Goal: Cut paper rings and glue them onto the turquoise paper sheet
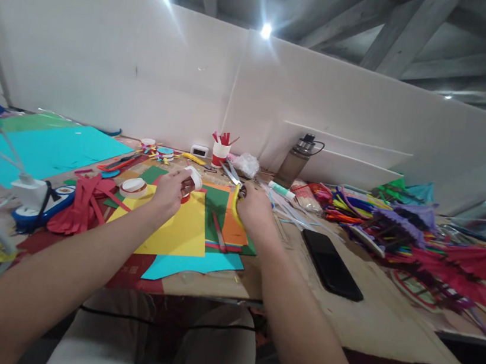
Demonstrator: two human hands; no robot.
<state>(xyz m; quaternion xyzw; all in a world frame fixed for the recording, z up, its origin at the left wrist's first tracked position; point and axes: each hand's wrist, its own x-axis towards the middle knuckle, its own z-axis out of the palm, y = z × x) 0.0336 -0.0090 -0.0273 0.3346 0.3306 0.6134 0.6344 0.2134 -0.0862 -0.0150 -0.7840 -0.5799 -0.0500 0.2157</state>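
Note:
My left hand (172, 189) is closed around a small white round piece (195, 178), which looks like part of a cut paper cup. The fingers of my right hand (254, 204) are wrapped round a pair of scissors (231, 174) with yellow handles. Its blades point up and left, parted, and do not touch the white piece. Below both hands lies a yellow sheet (178, 227) over green, orange and blue paper. A red pencil-like stick (219, 232) rests on the green sheet. Another white round piece (133, 187) sits left of my left hand.
A red-and-white cup (220, 154) with red strips, a bottle (294, 162) and a glue stick (281, 190) stand or lie at the back. A black phone (331, 265) lies right, near colourful craft sticks (347, 205). Red cut paper (81, 205) and a power strip (42, 212) are left.

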